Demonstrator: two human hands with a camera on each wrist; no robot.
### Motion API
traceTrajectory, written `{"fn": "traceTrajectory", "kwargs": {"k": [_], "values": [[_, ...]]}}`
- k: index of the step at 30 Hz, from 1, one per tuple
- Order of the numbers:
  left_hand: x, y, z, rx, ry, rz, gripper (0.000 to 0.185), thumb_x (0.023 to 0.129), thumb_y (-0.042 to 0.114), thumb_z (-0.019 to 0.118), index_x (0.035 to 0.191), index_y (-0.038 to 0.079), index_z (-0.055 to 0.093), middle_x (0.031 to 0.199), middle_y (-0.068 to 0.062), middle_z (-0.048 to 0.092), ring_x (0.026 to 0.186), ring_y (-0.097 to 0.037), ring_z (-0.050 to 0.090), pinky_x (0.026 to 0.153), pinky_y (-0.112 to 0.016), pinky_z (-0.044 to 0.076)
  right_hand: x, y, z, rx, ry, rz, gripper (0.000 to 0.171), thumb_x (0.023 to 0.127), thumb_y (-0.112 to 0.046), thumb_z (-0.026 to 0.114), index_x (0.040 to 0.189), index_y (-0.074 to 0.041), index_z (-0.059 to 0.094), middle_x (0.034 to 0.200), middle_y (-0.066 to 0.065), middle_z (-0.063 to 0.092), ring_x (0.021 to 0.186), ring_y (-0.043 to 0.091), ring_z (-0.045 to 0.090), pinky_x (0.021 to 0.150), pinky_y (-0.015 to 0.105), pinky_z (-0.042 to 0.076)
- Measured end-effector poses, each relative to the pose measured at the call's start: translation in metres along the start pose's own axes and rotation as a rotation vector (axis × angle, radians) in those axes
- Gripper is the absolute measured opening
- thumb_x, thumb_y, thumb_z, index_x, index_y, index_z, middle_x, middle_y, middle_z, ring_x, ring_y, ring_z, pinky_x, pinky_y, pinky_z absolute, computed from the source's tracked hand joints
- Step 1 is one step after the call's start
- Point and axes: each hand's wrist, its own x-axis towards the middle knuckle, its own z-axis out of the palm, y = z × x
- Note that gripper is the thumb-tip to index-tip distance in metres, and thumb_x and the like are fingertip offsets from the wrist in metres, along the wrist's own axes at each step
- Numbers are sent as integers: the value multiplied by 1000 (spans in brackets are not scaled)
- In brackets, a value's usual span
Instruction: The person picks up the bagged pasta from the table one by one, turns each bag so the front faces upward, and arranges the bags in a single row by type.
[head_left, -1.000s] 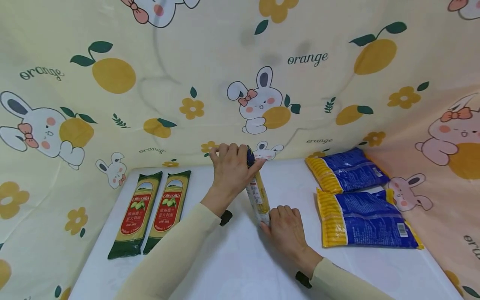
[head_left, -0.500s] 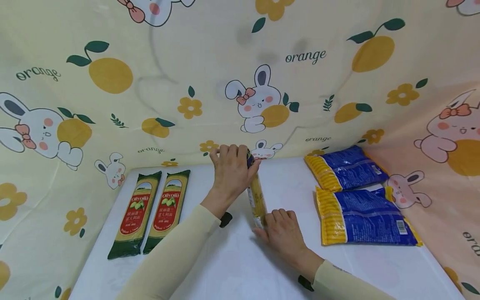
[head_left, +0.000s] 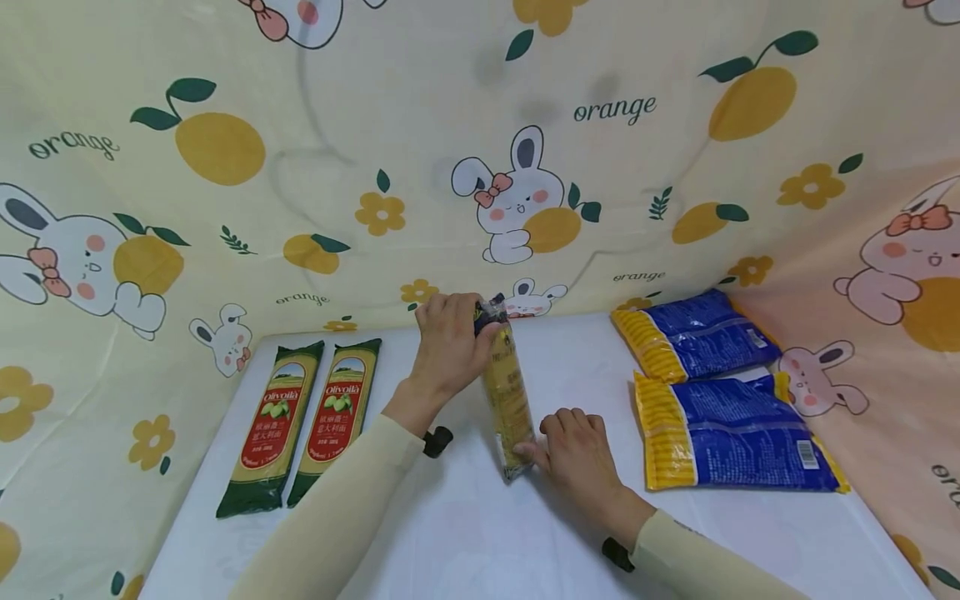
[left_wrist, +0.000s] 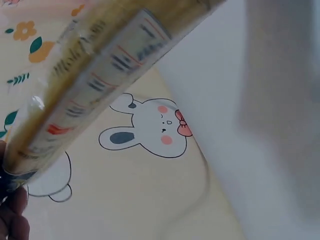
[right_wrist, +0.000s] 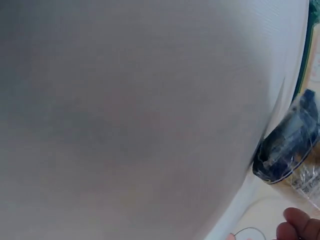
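In the head view my left hand (head_left: 452, 348) grips the upper, dark end of a spaghetti packet (head_left: 507, 392), a long clear bag with yellow strands inside. The packet stands tilted, its lower end close over the white table. My right hand (head_left: 581, 458) holds that lower end from the right, the thumb across its face and the fingers curled. Printed panels on the packet (left_wrist: 95, 80) show in the left wrist view, with fingertips of the left hand (left_wrist: 15, 217) at its dark end. The right wrist view has a dark packet end (right_wrist: 287, 142) above the right fingertips (right_wrist: 300, 222).
Two green-and-gold spaghetti packets (head_left: 273, 429) with red labels lie side by side on the left of the white table (head_left: 450, 542). On the right lie two blue-and-yellow bags (head_left: 738, 433). A patterned cloth (head_left: 420, 125) rises behind the table.
The spaghetti packet has turned, so a broader yellow face shows now. Its top has shifted slightly left with the left hand, and the right thumb now lies across its lower face.
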Motion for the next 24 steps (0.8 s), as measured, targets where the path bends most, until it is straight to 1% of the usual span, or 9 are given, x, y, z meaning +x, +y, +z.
{"fn": "traceTrajectory", "kwargs": {"k": [2,5,9,12,14,17,20,21,24], "values": [[-1,-3,-1,-45,-17,-11,39,103,28,68,128,0,57,122,-17,67,108,-35,48,94,-54,32,2,-2,1,-20,-24,3,58,87,-61,76,92,-4,65,81,7,57,76,27,54,73,44,43],[-2,-5,-2,-89,-41,-31,36,104,24,67,129,1,56,124,-17,67,111,-35,47,95,-54,33,7,-7,2,-45,-54,8,62,83,-62,80,95,-2,67,85,9,60,79,29,56,74,45,44],[-3,-6,-4,-92,-63,-58,35,104,24,66,130,2,57,128,-17,69,116,-35,48,99,-54,33,10,-12,4,-58,-65,15,66,82,-63,82,95,0,66,84,10,60,77,30,56,72,44,43],[-3,-7,-4,-50,-68,-85,37,105,28,66,131,3,58,128,-16,70,118,-34,50,99,-53,34,11,-13,7,-68,-65,16,65,83,-63,82,90,-1,64,80,9,57,75,29,54,70,43,42],[-3,-7,-3,6,-77,-101,43,106,34,65,134,3,58,128,-16,70,118,-34,50,99,-53,35,11,-13,9,-71,-68,22,63,84,-62,81,86,-2,61,77,8,55,74,28,53,69,43,41],[-3,-7,0,93,-120,-112,55,106,47,61,140,3,56,126,-17,66,115,-34,49,96,-52,36,11,-16,11,-57,-81,49,62,86,-62,80,82,-4,58,76,8,53,74,29,52,69,44,41],[-5,-7,3,159,-159,-93,62,105,53,58,142,4,54,122,-18,59,110,-35,45,93,-50,35,12,-20,12,-41,-92,90,62,85,-62,79,80,-4,58,74,8,53,74,30,53,69,45,42],[-5,-7,3,170,-174,-86,62,106,54,57,142,4,53,121,-17,57,109,-34,44,92,-49,34,12,-23,11,-34,-99,104,62,85,-62,79,79,-4,59,74,8,54,74,30,54,69,45,43],[-7,-9,6,212,-188,-48,61,106,54,56,139,3,54,116,-17,56,104,-34,43,88,-48,33,12,-31,9,-16,-144,146,62,82,-64,79,77,-4,61,71,7,53,73,29,55,70,46,44]]}}
